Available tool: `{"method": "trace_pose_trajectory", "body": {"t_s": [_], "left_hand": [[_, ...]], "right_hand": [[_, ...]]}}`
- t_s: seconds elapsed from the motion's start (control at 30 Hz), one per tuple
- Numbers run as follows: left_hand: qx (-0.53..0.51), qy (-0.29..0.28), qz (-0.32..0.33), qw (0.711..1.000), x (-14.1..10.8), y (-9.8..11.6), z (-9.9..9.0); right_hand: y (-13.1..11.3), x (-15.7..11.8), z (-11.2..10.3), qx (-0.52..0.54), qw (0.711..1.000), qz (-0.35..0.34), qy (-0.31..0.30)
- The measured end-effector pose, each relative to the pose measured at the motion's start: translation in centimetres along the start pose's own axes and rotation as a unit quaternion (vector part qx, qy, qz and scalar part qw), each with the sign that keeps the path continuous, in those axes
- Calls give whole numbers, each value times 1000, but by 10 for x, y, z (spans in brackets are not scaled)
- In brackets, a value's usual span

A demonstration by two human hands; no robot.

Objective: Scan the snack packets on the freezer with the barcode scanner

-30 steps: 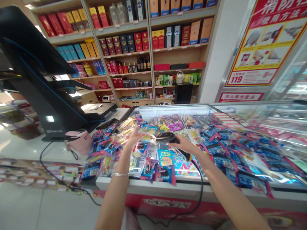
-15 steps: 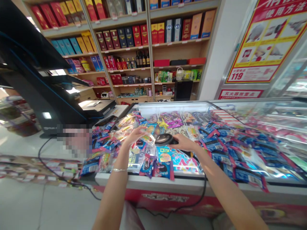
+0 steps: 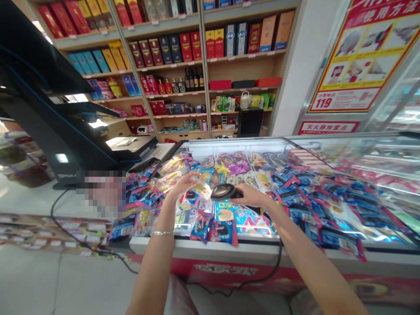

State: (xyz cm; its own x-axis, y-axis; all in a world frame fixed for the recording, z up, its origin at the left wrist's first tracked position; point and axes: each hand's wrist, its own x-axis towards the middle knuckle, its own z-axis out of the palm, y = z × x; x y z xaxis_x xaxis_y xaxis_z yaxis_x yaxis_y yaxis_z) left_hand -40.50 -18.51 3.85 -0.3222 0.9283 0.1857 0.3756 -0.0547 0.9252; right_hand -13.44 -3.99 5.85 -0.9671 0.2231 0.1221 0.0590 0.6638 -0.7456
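Scanner and Wrapped Packet Held Close Together Over the Freezer

A clear-wrapped packet (image 3: 203, 190) is pinched between the fingers and thumb of the left hand (image 3: 183, 186), above the middle of the freezer (image 3: 183, 250), left of its centre line. A bracelet (image 3: 163, 232) is worn on the left wrist. A black handheld scanner (image 3: 223, 191) is gripped in the right hand (image 3: 252, 195), its head turned towards the packet and held just beside it; whether the two touch cannot be told. The scanner's cable (image 3: 280, 256) is hung over the freezer's near edge.

Near that edge, below the hands, two purple-and-blue packets (image 3: 222, 229) are laid side by side. Blue-and-pink packets (image 3: 297, 199) are heaped along the right part of the freezer, and one is lapped over the near edge. More clear-wrapped packets (image 3: 173, 165) are piled towards the far left corner. Beyond the left edge, a checkout terminal (image 3: 57, 131) is stood on a white counter (image 3: 19, 201). At the back, boxes and bottles are ranged on wooden shelves (image 3: 244, 65).
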Motion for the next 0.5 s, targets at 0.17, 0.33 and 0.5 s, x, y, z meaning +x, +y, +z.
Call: {"method": "trace_pose_trajectory", "body": {"t_s": [0.17, 0.33, 0.5], "left_hand": [[0, -4, -5, 1000, 0, 1, 1], [-11, 37, -14, 999, 1, -8, 5], [-16, 87, -1, 996, 24, 12, 41]], "right_hand": [[0, -1, 1, 13, 1000, 8, -6], [-12, -2, -2, 129, 991, 21, 21], [-17, -30, -41, 316, 927, 41, 196]]}}
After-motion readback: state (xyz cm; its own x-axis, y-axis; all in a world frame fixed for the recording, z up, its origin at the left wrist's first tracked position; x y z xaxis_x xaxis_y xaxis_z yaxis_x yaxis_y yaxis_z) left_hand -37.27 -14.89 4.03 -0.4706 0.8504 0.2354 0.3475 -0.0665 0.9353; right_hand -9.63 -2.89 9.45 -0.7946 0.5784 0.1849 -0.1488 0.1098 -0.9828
